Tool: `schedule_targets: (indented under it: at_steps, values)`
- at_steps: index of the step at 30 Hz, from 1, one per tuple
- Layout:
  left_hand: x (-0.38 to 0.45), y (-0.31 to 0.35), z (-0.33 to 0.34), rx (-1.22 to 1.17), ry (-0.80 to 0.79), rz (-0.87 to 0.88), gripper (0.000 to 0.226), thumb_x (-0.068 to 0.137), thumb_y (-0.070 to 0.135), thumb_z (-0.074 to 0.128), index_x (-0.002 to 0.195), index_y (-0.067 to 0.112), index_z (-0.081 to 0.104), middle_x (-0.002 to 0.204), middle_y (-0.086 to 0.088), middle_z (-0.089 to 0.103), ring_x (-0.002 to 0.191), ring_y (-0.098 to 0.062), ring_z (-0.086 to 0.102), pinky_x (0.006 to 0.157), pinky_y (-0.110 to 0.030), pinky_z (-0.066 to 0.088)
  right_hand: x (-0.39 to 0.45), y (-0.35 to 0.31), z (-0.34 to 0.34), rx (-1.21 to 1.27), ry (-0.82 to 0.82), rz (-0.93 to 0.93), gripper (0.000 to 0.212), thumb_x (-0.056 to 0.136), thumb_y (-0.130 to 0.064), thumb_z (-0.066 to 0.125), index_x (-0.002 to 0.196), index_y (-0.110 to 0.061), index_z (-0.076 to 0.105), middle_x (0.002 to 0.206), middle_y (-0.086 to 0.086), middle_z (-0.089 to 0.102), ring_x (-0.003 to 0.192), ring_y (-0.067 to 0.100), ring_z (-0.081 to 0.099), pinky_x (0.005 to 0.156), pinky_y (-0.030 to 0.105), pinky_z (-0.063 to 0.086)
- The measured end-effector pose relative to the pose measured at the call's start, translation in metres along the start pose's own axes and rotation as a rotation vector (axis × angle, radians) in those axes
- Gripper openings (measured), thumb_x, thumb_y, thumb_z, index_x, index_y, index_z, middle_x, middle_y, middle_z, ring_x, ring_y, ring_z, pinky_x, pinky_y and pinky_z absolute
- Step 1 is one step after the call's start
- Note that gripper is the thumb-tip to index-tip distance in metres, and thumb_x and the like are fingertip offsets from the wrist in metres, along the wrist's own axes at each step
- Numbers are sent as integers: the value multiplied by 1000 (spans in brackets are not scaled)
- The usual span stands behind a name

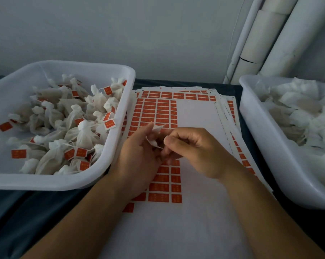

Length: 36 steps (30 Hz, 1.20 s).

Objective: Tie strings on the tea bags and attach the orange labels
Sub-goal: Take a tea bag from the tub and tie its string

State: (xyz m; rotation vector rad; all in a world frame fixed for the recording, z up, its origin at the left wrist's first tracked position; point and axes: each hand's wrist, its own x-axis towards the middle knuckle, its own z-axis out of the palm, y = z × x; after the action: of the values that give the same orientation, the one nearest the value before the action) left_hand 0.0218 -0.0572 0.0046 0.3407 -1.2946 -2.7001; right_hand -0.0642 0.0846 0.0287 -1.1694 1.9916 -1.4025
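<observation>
My left hand [139,156] and my right hand [191,148] meet above the label sheets, both pinching a small white tea bag [155,134] whose corners stick out between the fingers. Its string is too fine to make out. Under the hands lies a stack of sheets of orange labels [154,111], with many labels peeled off the right part of the top sheet. The white tub [118,139] on the left holds several tied tea bags with orange labels [81,152]. In the white tub [255,131] on the right lie plain white tea bags [300,109].
Both tubs and the sheets rest on a dark table [12,217]. White pipes [266,38] run up the grey wall behind the right tub. The tubs' rims stand close on either side of my hands.
</observation>
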Motion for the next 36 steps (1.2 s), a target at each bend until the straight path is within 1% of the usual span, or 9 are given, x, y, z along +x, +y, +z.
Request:
schedule_targets:
  at_steps: [3, 5, 8, 10, 16, 20, 24, 31, 36]
  values:
    - [1, 0, 0, 154, 121, 56, 40, 105, 37, 43, 110, 5, 65, 120, -22, 68, 114, -32, 68, 100, -44, 52, 1, -3, -4, 68, 58, 60, 32, 105, -32, 53, 80, -25, 72, 86, -4, 76, 83, 18, 75, 78, 27, 62]
    - [-2, 1, 0, 449, 109, 107, 38, 108, 34, 38, 110, 11, 68, 114, -9, 73, 113, -23, 69, 95, -35, 55, 1, -4, -6, 187, 90, 142, 37, 106, -36, 51, 77, -27, 73, 87, -2, 76, 80, 17, 74, 77, 27, 60]
    - [-8, 1, 2, 866, 114, 190, 34, 105, 38, 45, 95, 19, 72, 81, 9, 74, 76, -4, 71, 68, -14, 56, 0, -6, -9, 420, 131, 237, 41, 106, -35, 51, 73, -25, 73, 90, 2, 76, 73, 15, 70, 76, 30, 58]
    - [-8, -2, 3, 910, 87, 203, 33, 101, 32, 58, 83, 6, 65, 60, 0, 57, 51, -11, 53, 49, -13, 44, 0, -6, -11, 490, 163, 248, 42, 106, -32, 51, 71, -24, 73, 93, 3, 77, 70, 13, 68, 74, 28, 57]
    - [-2, -7, -2, 1130, 107, 123, 25, 99, 24, 60, 86, 3, 62, 58, -4, 49, 47, -9, 44, 45, -16, 39, 0, -4, -13, 52, 204, 120, 31, 105, -36, 53, 85, -24, 73, 83, -7, 73, 77, 13, 72, 75, 25, 60]
    - [-1, -11, -3, 1310, 98, 320, 29, 102, 39, 53, 89, 17, 65, 63, 1, 56, 53, -8, 53, 54, -20, 46, -3, -3, -10, -149, 116, -48, 26, 104, -33, 56, 84, -25, 72, 77, -15, 65, 74, 8, 64, 70, 18, 53]
    - [-1, -13, -3, 1374, -57, 503, 24, 104, 32, 41, 96, 25, 62, 85, 9, 63, 78, -11, 62, 66, -31, 56, -4, -1, -2, -326, 45, -178, 20, 101, -32, 62, 84, -28, 72, 78, -17, 59, 83, 9, 61, 70, 17, 49]
    - [-4, -13, -3, 1290, -259, 619, 22, 104, 16, 41, 100, 30, 57, 90, 17, 59, 88, -10, 61, 72, -17, 51, -4, 1, -1, -352, 9, -256, 17, 99, -27, 66, 83, -27, 70, 79, -18, 58, 82, 11, 61, 68, 18, 48]
    - [-7, -15, -2, 1228, -247, 492, 30, 108, 22, 33, 108, 16, 63, 98, 3, 67, 94, -17, 64, 79, -29, 55, -3, 1, -6, -254, 12, -236, 17, 103, -31, 59, 108, -22, 72, 93, -27, 65, 86, 7, 66, 69, 17, 52]
